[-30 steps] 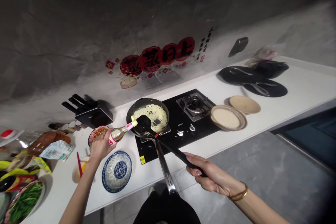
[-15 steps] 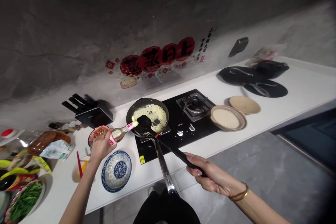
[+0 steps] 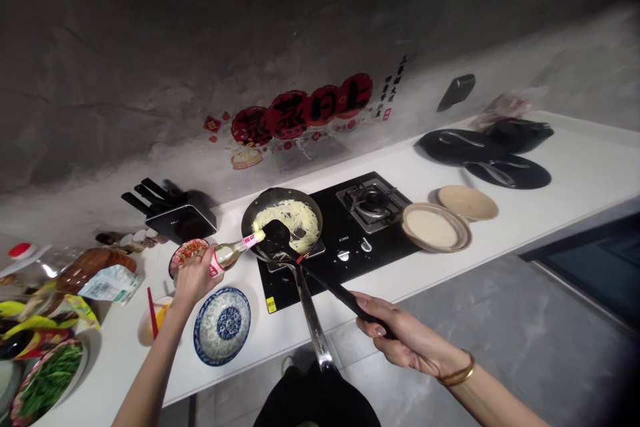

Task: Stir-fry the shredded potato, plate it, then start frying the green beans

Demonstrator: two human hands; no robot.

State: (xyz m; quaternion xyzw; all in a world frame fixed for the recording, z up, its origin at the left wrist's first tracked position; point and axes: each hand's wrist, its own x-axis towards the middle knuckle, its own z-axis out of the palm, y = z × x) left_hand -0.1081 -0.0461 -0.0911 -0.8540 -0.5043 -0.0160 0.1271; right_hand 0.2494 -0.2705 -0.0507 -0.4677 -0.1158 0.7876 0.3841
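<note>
My left hand (image 3: 193, 278) grips a small clear bottle (image 3: 231, 253) with a red and white label, tipped on its side so its neck points at the black spatula head (image 3: 275, 237). My right hand (image 3: 395, 333) is closed round the long black spatula handle, and the blade rests over the near rim of the frying pan (image 3: 260, 203). The pan sits on the left burner of the black hob (image 3: 350, 250) and holds pale shredded vegetable strips (image 3: 290, 217). Its steel handle (image 3: 311, 310) points toward me.
A blue patterned bowl (image 3: 222, 324), a cup with a red stick (image 3: 150, 320) and a bowl of chopped chili (image 3: 186, 253) lie left of the hob. Knife block (image 3: 180, 219), packets and greens (image 3: 45, 383) are far left. Two tan plates (image 3: 435, 227) and black lids (image 3: 480, 153) stand right.
Almost nothing has moved; the view shifted slightly, and both hands keep the bottle and spatula in the same pose over the pan's edge.
</note>
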